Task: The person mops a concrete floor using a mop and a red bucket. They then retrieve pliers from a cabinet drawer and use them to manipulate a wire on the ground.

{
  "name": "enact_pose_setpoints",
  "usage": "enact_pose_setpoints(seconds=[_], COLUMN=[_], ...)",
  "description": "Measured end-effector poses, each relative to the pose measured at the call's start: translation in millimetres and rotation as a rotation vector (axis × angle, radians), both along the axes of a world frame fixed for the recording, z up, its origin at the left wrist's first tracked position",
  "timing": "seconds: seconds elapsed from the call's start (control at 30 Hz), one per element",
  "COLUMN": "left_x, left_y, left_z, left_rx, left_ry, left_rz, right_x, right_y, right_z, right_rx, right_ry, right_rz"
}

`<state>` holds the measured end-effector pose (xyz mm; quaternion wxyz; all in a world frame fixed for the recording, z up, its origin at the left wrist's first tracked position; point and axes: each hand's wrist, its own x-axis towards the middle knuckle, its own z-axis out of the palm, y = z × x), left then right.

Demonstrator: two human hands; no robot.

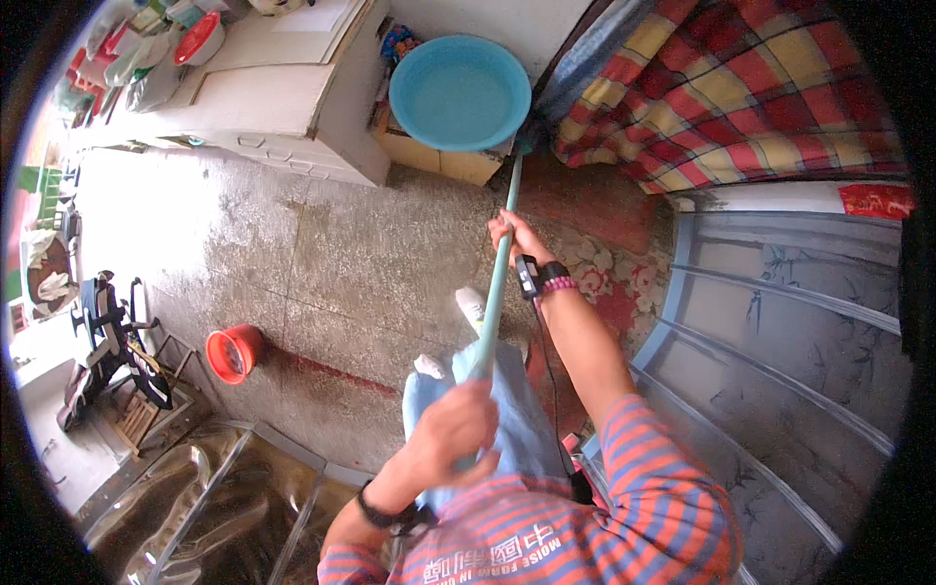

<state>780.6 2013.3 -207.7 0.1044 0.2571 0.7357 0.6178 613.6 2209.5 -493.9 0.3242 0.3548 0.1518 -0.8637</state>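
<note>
A long pale green pole slants away from my body toward the corner beside the blue basin. Its upper part is in the grip of my left hand, slightly blurred, close in front of my striped shirt. Farther down the shaft, my right hand is closed round it with the arm stretched forward. The pole's far end lies in shadow by the curtain, and what is fixed there is too dark to make out. A large blue basin with liquid in it rests on a cardboard box just left of that end.
Right of the pole hangs a plaid curtain above a red floral mat. A blue-framed panelled unit lines the right side. An orange-red bucket stands on the floor at left. White cabinets are at the far left.
</note>
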Motion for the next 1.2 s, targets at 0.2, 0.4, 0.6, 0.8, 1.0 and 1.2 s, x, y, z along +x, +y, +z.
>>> enact_pose_setpoints(seconds=[0.2, 0.4, 0.6, 0.8, 1.0, 1.2], left_x=[-23.8, -19.9, -0.7, 44.3, 84.7, 92.7], left_y=[52.2, 49.9, 16.4, -31.0, -70.8, -38.0], left_z=[-91.6, -65.7, -31.1, -9.6, -29.1, -51.9], left_rx=[0.069, 0.04, 0.002, 0.028, 0.154, 0.213], left_ry=[0.053, 0.052, 0.001, -0.118, -0.267, -0.333], left_rz=[0.146, 0.155, 0.154, 0.176, 0.232, 0.111], right_x=[8.3, 37.6, 92.3, 167.9, 221.2, 258.7], right_y=[34.3, 14.0, -36.2, -72.6, -84.8, -29.0], right_z=[-114.3, -115.2, -74.7, -33.1, -55.3, -109.3], right_rx=[0.217, 0.133, 0.381, 0.374, 0.521, 0.61], right_ry=[0.104, -0.042, 0.152, 0.161, 0.077, 0.081], right_rz=[0.251, 0.184, 0.267, 0.269, 0.145, -0.096])
